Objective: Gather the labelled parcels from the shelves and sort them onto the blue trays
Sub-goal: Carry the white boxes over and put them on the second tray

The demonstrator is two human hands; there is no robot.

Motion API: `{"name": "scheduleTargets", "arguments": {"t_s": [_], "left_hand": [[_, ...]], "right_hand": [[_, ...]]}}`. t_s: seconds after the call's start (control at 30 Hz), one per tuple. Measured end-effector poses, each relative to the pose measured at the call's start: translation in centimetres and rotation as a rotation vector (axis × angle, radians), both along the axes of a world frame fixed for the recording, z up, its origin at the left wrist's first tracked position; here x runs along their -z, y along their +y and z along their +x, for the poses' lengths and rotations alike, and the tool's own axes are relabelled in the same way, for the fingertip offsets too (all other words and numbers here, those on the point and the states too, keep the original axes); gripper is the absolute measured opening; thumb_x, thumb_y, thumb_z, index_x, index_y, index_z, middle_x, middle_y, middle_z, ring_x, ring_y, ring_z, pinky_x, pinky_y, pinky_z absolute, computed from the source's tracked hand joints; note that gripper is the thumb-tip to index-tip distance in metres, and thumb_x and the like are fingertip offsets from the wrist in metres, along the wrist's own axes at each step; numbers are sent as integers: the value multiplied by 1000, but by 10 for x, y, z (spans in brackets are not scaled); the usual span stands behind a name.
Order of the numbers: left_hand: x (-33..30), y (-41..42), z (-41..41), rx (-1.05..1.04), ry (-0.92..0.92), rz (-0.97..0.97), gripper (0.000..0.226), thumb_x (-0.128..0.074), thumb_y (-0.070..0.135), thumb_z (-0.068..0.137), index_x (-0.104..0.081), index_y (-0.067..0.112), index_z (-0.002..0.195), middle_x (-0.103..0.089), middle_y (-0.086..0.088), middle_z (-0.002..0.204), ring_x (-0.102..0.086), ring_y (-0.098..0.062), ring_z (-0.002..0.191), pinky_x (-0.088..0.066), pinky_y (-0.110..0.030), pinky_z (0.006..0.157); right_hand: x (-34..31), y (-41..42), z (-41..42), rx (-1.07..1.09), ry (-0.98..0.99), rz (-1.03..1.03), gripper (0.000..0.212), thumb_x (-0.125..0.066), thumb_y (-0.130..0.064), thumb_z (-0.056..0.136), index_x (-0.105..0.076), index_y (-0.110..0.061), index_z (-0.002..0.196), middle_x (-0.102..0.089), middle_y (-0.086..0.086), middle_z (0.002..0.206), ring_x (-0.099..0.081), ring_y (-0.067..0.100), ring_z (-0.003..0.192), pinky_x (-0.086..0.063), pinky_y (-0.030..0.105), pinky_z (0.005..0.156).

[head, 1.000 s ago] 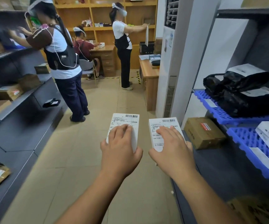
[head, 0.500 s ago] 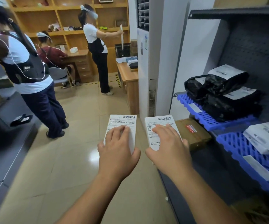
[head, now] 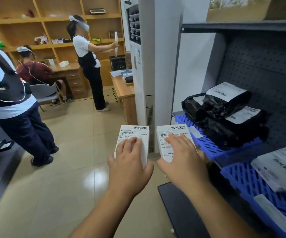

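While each hand, left hand (head: pixel 130 166) and right hand (head: pixel 183 162), grips one white box (head: pixel 135 136), black bags (head: pixel 224 117) fill the far blue tray (head: pixel 212 148).

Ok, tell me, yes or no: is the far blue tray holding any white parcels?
No, the far blue tray carries only black bagged parcels with white labels; the white parcel lies on the nearer tray.
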State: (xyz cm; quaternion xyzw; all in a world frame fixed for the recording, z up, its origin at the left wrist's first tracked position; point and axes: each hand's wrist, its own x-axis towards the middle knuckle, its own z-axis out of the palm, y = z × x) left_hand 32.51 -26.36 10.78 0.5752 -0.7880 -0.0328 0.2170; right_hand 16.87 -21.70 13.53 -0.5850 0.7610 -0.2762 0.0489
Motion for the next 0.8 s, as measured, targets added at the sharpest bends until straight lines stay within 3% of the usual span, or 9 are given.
{"name": "scheduleTargets", "arguments": {"t_s": [0.13, 0.27, 0.4, 0.57, 0.8], "left_hand": [[-4, -24, -33, 104, 12, -33, 64, -42, 60, 85, -43, 33, 143, -39, 15, 152, -28, -12, 145, -44, -48, 99], [-6, -45, -65, 232, 32, -68, 63, -52, 60, 87, -47, 31, 143, -43, 13, 151, -32, -14, 143, -46, -48, 97], [-17, -64, -97, 402, 64, -83, 67, -47, 62, 86, -48, 29, 145, -44, 11, 152, -33, -15, 143, -45, -48, 100], [-29, -83, -132, 596, 112, -90, 70, -49, 59, 83, -48, 28, 145, -43, 10, 152, -33, -17, 144, -45, -51, 100], [-30, -81, -173, 838, 108, -62, 71, -48, 56, 81, -45, 27, 146, -39, 11, 153, -29, -18, 145, -44, -52, 101]], "right_hand": [[-5, -8, -26, 88, -9, -9, 62, -56, -54, 77, -51, -36, 136, -43, -21, 151, -26, 8, 149, -36, 53, 109], [-10, -10, -50, 192, -10, -6, 62, -58, -51, 78, -50, -35, 137, -42, -20, 153, -23, 9, 150, -37, 52, 107], [-20, -11, -69, 343, 13, -22, 61, -57, -55, 85, -45, -36, 142, -37, -21, 156, -18, 7, 151, -35, 51, 108], [-30, -11, -86, 547, 18, -44, 70, -59, -53, 78, -44, -35, 144, -37, -20, 156, -20, 6, 151, -37, 53, 111], [-31, 10, -102, 779, -8, -7, 67, -61, -48, 84, -40, -38, 146, -30, -24, 158, -10, 2, 152, -28, 53, 116]]}}
